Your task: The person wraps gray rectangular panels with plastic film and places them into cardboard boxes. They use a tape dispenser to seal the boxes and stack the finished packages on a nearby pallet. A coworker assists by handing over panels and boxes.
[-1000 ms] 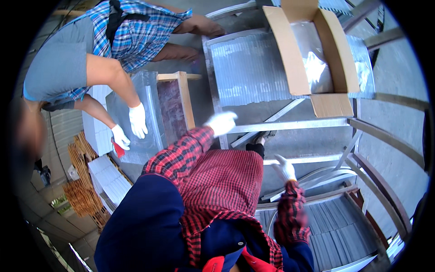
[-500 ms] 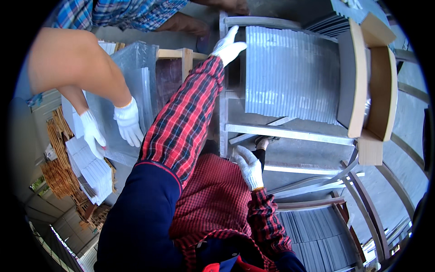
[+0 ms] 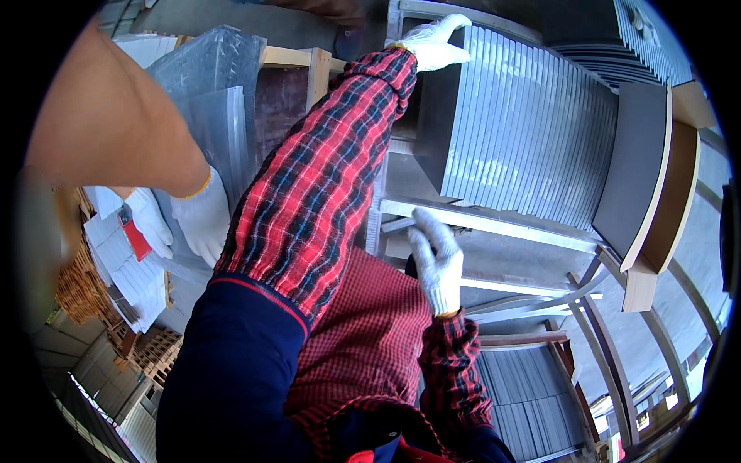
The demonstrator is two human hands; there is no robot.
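A row of thin grey sheet-like panels (image 3: pixel 532 127) stands on edge in a metal frame, right of centre. My left hand (image 3: pixel 438 42), in a white knitted glove, reaches to the far left corner of the row. Its thumb and fingers are spread around the end panel's corner; whether they touch it is hard to tell. The large face of that end panel (image 3: pixel 440 123) shows on the left side of the row. My right hand (image 3: pixel 438 266), also gloved, hovers nearer to me, just before the frame's front rail (image 3: pixel 494 221). Its fingers are apart and slightly curled, with nothing in them.
At the left, a co-worker's gloved hands (image 3: pixel 202 216) are over clear plastic sheeting (image 3: pixel 208 69), beside a red object (image 3: pixel 135 238). An open cardboard box (image 3: pixel 670 197) adjoins the row's right end. More grey panels (image 3: pixel 532 397) stack at lower right.
My left hand has moved rightward to the row's far left corner. My right hand has risen slightly with fingers more spread. The co-worker's hands have shifted, and the red object shows more.
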